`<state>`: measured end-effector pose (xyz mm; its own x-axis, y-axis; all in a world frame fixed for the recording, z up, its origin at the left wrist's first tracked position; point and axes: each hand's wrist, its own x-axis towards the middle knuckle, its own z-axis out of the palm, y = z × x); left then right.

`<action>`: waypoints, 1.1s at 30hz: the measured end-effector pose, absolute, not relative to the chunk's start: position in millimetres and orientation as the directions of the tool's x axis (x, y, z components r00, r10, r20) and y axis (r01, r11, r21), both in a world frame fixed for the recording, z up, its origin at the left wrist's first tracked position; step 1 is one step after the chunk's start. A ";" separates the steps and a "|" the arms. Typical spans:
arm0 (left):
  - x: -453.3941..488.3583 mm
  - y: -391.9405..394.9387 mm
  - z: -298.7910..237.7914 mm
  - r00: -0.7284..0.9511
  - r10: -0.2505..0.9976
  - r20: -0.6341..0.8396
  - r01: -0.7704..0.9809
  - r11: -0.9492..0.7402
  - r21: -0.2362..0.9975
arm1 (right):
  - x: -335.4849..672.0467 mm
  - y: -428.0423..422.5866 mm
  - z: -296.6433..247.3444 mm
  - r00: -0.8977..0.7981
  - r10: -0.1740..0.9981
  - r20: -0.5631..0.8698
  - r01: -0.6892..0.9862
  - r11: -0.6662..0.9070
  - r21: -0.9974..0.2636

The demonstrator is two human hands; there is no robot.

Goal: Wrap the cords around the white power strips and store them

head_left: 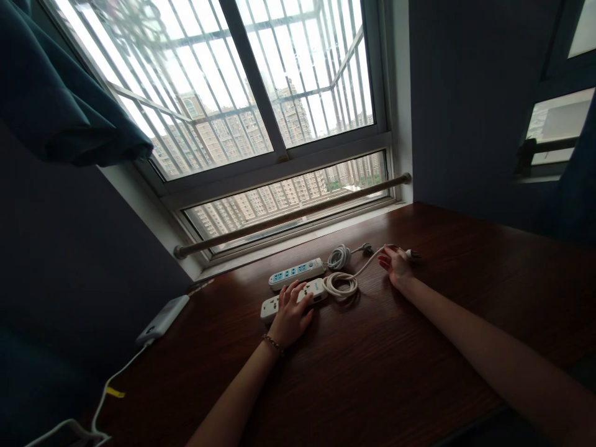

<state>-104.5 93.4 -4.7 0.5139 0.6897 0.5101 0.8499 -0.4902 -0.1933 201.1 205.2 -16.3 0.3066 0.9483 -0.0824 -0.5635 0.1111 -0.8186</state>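
My left hand lies over the nearer white power strip, its fingers spread across the top and hiding part of the sockets. From that strip's right end a white power cord runs into a loose coil, then up to my right hand. The fingers of my right hand are closed on this cord just behind its white plug, whose prongs point right. Behind lies a second white power strip with blue sockets. Its grey cord is coiled and ends in a dark plug.
The dark wooden table reaches to the window sill. At its left edge lies a white box-shaped device with a white cable bearing a yellow tag. A metal rail crosses the window low down. A blue curtain hangs upper left.
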 end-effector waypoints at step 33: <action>-102.4 101.1 0.0 0.463 0.714 0.525 0.830 -0.557 0.025 | 155.5 128.4 24.6 0.033 0.649 0.760 0.029 0.759 -0.650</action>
